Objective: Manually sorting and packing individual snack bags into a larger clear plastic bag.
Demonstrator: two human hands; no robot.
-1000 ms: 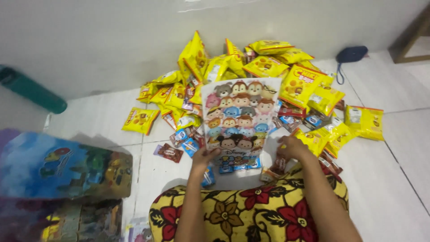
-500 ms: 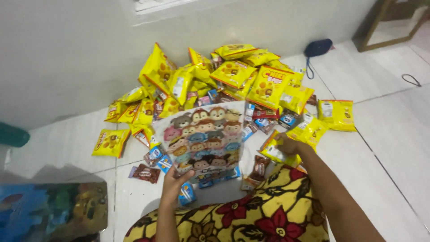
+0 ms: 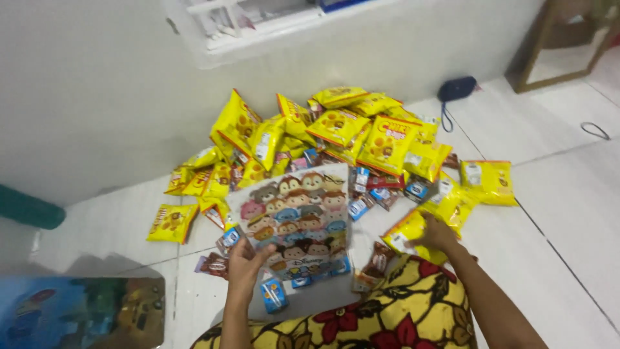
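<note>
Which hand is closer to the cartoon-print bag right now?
Left. The left hand grips the lower left edge of the cartoon-print bag. The right hand is off to the bag's right, resting on a yellow snack packet, clear of the bag.

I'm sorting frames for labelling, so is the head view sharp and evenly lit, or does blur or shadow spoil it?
Head view: soft and slightly motion-blurred all over; the yellow snack packets stay recognisable, the cartoon-printed flat bag in the left hand is smeared; light is even, with grey shadow on the white tiled floor at lower left; right hand blurred.
</note>
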